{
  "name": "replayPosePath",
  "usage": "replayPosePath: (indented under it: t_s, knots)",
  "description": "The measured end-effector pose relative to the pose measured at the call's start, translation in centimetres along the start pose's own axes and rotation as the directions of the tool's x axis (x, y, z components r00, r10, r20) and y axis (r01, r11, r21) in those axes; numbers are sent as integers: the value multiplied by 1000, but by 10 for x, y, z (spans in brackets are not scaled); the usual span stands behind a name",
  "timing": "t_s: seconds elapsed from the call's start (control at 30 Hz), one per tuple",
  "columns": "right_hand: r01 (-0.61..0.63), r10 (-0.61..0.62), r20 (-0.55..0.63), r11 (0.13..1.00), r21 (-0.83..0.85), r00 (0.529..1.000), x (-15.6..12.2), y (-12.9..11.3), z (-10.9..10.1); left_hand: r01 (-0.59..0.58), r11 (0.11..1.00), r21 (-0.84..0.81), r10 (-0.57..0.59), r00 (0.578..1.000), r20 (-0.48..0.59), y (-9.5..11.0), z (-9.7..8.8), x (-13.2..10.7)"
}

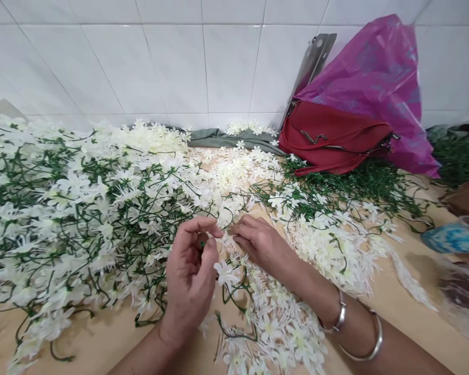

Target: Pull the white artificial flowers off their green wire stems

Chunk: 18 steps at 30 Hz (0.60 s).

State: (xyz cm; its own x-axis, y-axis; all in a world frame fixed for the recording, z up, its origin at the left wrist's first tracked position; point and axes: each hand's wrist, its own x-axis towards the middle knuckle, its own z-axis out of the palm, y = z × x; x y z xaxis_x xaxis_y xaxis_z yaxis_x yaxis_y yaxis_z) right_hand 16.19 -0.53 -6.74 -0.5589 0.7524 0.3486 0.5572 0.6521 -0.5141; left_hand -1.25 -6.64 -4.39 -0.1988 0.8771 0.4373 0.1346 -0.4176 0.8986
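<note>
The right hand (263,247) pinches a white artificial blossom (227,241) between the two hands. The left hand (189,286) curls just beside it; I can't tell whether it grips anything. Green-stemmed flowers (78,187) heap up on the left.

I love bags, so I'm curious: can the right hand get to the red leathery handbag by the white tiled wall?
Probably yes, with a stretch: between the right hand and the red handbag lie only low white petalled flowers and thin green stems.
</note>
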Motion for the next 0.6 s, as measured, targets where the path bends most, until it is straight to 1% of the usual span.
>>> replayPosePath:
  t_s: [0.03, 0.1, 0.17, 0.23, 0.33, 0.43, 0.5, 0.57, 0.6]
  knots:
    - [-13, 13, -7, 1000, 10, 1000, 0, 0, 0, -13, 999, 50, 12, 999, 30, -1, 1, 0]
    - [-82, 86, -37, 992, 95, 996, 0, 0, -3, -69, 986, 153, 55, 994, 94, -5, 2, 1]
    - [-161, 177, -61, 966, 204, 982, -1, 2, -10, -156, 958, 241, 117, 979, 167, -9, 4, 2]
    - [-198, 222, -66, 944, 262, 973, -2, 3, -16, -236, 925, 298, 175, 960, 217, -14, 5, 4]
    - [-191, 207, -33, 947, 259, 978, -2, 4, -17, -277, 888, 367, 204, 953, 226, -18, 4, 4]
    - [-128, 124, 35, 974, 189, 992, -2, 2, -8, -263, 862, 433, 189, 960, 208, -18, 3, 4]
    - [-93, 90, 30, 986, 138, 996, -2, 1, -3, -267, 844, 465, 184, 959, 218, -19, 3, 4]
    - [-128, 130, -1, 978, 165, 992, -1, 1, -2, -278, 831, 481, 180, 954, 240, -20, 3, 5]
    - [-165, 172, -12, 962, 217, 985, -1, 2, -3, -285, 830, 480, 182, 951, 251, -20, 3, 5]
